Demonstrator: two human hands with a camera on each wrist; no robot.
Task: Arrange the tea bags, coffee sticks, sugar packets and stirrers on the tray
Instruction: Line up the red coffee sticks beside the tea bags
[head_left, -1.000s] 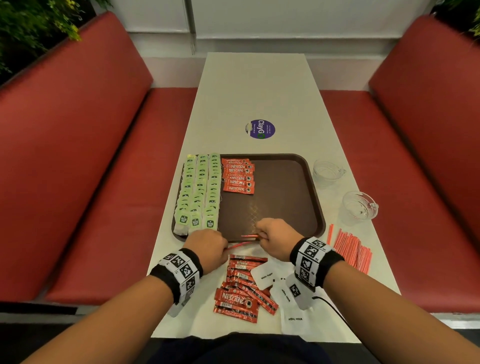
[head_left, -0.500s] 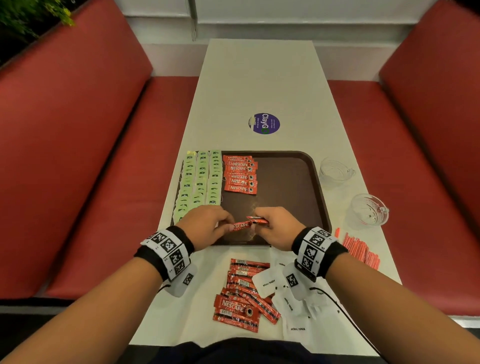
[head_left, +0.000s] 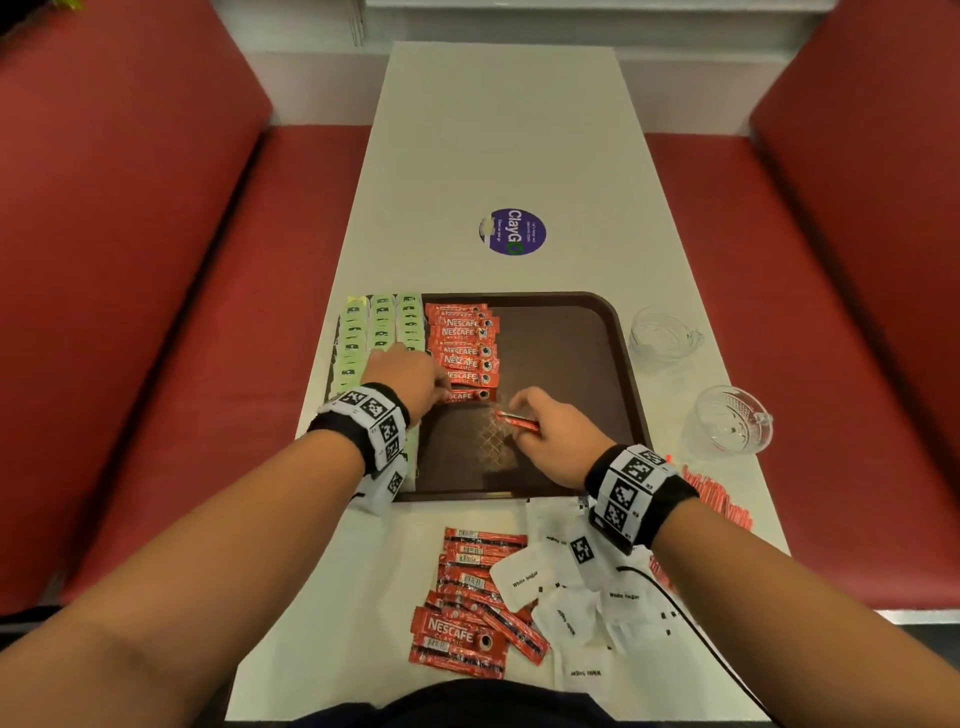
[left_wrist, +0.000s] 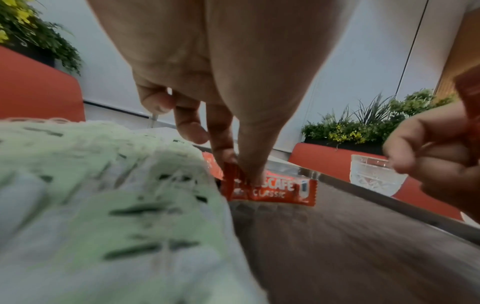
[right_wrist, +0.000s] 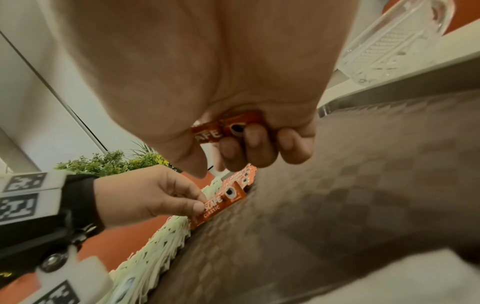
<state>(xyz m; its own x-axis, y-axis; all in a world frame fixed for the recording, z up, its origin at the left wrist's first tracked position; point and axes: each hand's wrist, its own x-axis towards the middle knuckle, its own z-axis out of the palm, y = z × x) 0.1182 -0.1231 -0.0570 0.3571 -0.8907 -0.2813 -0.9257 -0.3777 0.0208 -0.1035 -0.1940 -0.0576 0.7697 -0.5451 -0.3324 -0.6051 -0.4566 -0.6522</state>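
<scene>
A moment ago both hands met over one coffee stick at the near edge of the tray (head_left: 621, 332); now they have parted. The left hand (head_left: 410, 376) pinches a coffee stick (head_left: 470, 396) down at the near end of the red row, beside the tea bags (head_left: 382, 325). The right hand (head_left: 558, 434) holds a second stick (head_left: 517, 422) curled in its fingers above the tray. So the row is growing; more sticks (head_left: 475, 608), sugar packets (head_left: 571, 608) and stirrers (head_left: 719, 499) wait on the table

Head overhead; wrists close, tray (head_left: 618, 332) shared.
</scene>
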